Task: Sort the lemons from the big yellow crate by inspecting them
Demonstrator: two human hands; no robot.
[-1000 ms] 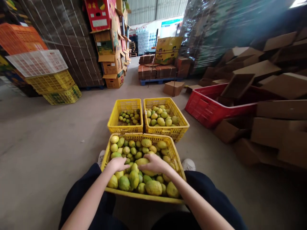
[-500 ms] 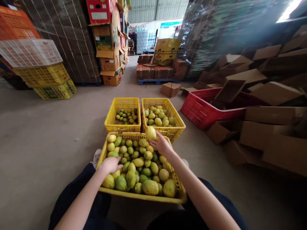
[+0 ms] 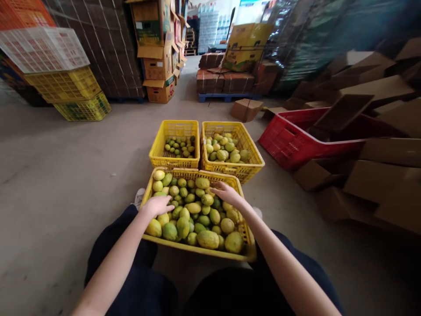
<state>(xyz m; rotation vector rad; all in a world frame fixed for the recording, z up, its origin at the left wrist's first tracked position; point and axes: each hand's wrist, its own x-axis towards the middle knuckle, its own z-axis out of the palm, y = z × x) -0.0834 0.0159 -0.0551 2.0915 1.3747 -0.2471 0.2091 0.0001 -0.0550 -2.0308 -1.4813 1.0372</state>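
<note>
In front of me a yellow crate (image 3: 197,252) is filled with lemons (image 3: 208,239) from green to yellow, some much bigger than others. On its left side my left hand (image 3: 157,205) lies over the lemons, fingers stretched out and holding nothing. My right hand (image 3: 227,194) hovers at the crate's far right part, fingers reaching left, with no lemon showing in it. Just beyond stand two more yellow crates. The far left crate (image 3: 174,163) has small greenish lemons (image 3: 177,146) on its bottom; the far right crate (image 3: 234,167) holds bigger yellowish lemons (image 3: 222,155).
To the right, a red crate (image 3: 289,142) holds cardboard, with a heap of cardboard boxes (image 3: 381,184) around it. Stacked crates (image 3: 67,83) stand at the left. Farther off are a box stack (image 3: 158,68) and a loaded blue pallet (image 3: 217,97).
The yellow lemon that was in my right hand is gone from it, and that hand is back over the near crate. My view has tilted down; my left hand stays over the lemons.
</note>
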